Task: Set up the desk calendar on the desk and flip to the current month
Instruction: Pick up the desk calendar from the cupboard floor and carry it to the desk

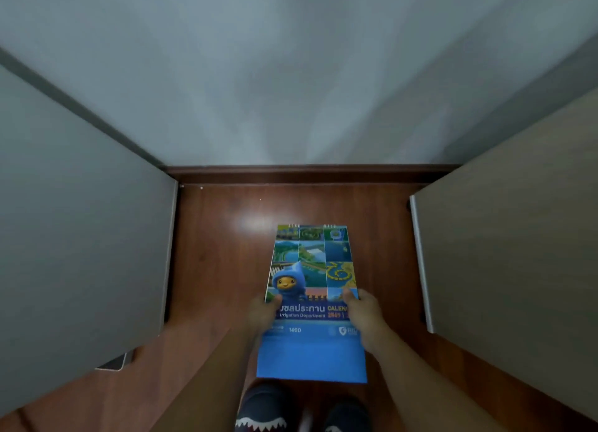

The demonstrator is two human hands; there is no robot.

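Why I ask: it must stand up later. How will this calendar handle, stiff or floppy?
Likely stiff: the calendar stays flat, held by the left hand and right hand at its edges only. Probably light. Its glossy cover may slip.

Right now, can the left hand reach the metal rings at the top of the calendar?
Probably yes. The left hand grips the calendar low down, and nothing covers the rings farther up.

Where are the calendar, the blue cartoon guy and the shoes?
calendar (312,357), head view, plain blue bottom part of the cover.
blue cartoon guy (287,281), head view, his yellow face.
shoes (265,405), head view, top of the left shoe.
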